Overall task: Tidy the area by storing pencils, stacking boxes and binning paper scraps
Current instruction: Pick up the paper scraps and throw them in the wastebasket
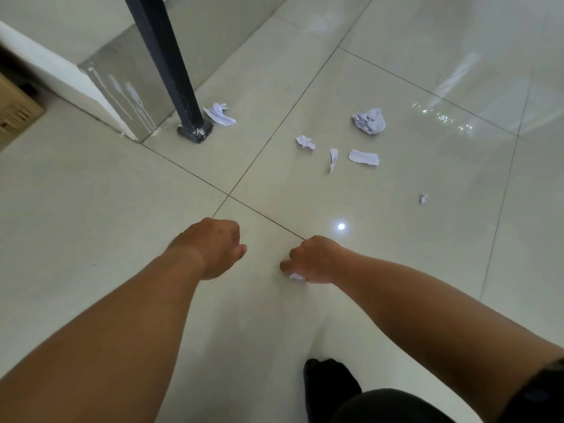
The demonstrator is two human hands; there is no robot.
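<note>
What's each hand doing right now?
Left hand: fingers curled, nothing visible in it.
Right hand: gripping a small white crumpled paper scrap.

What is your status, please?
Left hand fisted, nothing visible inside. Right hand pinches white paper scrap. Six more scraps on tiled floor, one beside black pole.

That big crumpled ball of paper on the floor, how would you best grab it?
Probably straight down from above, closing fingers around the bulging middle of the paper ball. It is a rounded wad lying free on the floor, nothing crowding it.
</note>
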